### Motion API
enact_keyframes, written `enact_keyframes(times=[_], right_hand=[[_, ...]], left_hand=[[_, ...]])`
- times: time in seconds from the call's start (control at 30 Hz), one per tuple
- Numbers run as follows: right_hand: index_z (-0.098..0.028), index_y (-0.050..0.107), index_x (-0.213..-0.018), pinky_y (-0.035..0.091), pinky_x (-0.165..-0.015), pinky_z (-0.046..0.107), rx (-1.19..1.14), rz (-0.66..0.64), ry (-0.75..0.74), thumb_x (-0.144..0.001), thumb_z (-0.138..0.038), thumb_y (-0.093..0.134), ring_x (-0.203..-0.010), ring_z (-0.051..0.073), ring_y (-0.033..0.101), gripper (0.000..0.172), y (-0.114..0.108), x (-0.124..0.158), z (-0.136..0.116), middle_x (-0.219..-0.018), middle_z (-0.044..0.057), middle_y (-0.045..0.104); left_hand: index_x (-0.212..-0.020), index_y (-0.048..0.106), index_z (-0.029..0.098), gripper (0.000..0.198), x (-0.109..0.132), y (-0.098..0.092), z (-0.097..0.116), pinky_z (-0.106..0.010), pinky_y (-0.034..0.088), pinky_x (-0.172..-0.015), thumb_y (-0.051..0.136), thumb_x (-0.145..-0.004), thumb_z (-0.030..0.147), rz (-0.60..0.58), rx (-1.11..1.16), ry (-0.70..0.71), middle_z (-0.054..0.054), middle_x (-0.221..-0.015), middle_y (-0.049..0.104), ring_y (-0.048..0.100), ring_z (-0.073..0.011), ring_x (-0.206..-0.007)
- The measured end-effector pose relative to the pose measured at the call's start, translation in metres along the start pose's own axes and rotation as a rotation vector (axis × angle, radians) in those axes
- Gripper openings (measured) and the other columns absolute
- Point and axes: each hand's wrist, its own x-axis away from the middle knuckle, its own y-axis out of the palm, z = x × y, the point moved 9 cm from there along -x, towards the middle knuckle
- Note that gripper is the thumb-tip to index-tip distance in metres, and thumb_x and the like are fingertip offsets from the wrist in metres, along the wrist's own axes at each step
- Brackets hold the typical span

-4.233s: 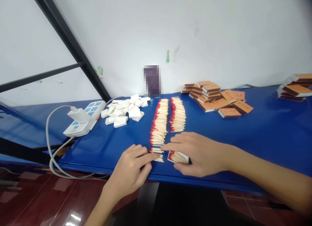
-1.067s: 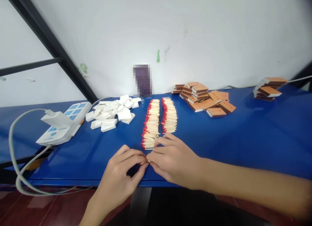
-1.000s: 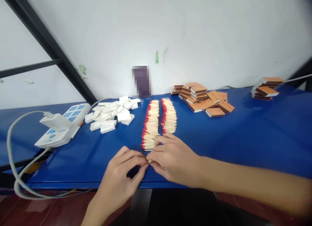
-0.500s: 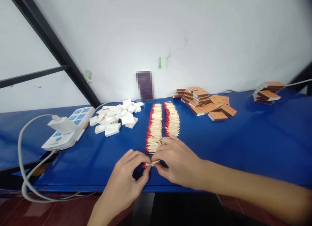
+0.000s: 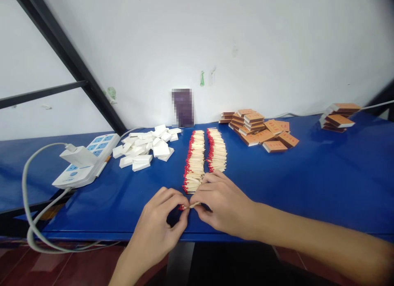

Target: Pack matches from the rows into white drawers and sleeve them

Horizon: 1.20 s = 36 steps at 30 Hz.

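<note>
Near the table's front edge, my left hand (image 5: 163, 214) pinches a small bunch of matches (image 5: 192, 205) by the end with the red heads. The pale stick ends are between the thumb and fingers of my right hand (image 5: 220, 201), so both hands hold the same bunch. How many matches are in it is hidden by the fingers. Just beyond lies a long row of red-headed matches (image 5: 195, 158), its near end close to my right fingers. A second row of matches (image 5: 217, 150) runs beside it, its near end partly behind my right hand.
White matchbox trays (image 5: 147, 146) lie in a heap at left, beside a power strip (image 5: 88, 160) with a white plug (image 5: 79, 155) and cable. Orange-brown matchboxes (image 5: 261, 130) are piled at right, with another stack (image 5: 340, 117) farther right. A pixelated dark object (image 5: 184, 108) leans on the wall.
The hands have drawn slightly closer together on the bunch, and less of the matches shows between them. Nothing else has visibly moved apart from a slight view shift.
</note>
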Motion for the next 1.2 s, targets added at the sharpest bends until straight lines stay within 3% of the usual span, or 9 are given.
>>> enact_keyframes(times=[0.63,0.9,1.2], right_hand=[[-0.02,0.068,-0.083,0.034,-0.076,0.03,-0.053,-0.132,0.096,-0.08,-0.01,0.061,-0.085,0.018,0.06,0.012,0.0,-0.016,0.005,-0.081,0.0,0.072],[-0.022,0.072,-0.086,0.034,-0.062,0.024,-0.113,-0.241,0.093,-0.08,-0.009,0.059,-0.077,0.015,0.063,0.019,0.001,-0.026,0.013,-0.082,-0.002,0.073],[-0.019,0.069,-0.075,0.032,-0.06,0.025,0.007,-0.25,0.075,-0.081,-0.011,0.06,-0.072,0.015,0.06,0.013,0.0,-0.024,0.01,-0.075,0.0,0.071]], left_hand=[[-0.084,0.061,0.023,0.014,-0.002,0.0,-0.01,-0.027,0.042,-0.065,0.053,-0.095,0.018,-0.054,0.029,-0.118,0.002,-0.081,0.066,0.056,-0.0157,-0.072],[-0.086,0.06,0.023,0.013,-0.007,0.0,-0.013,-0.026,0.037,-0.061,0.052,-0.097,0.02,-0.092,0.011,-0.154,0.004,-0.074,0.058,0.049,-0.0139,-0.064],[-0.09,0.052,0.021,0.017,-0.008,0.008,0.001,-0.033,0.043,-0.074,0.039,-0.101,0.017,-0.229,-0.124,-0.073,-0.003,-0.092,0.06,0.055,-0.0216,-0.085]])
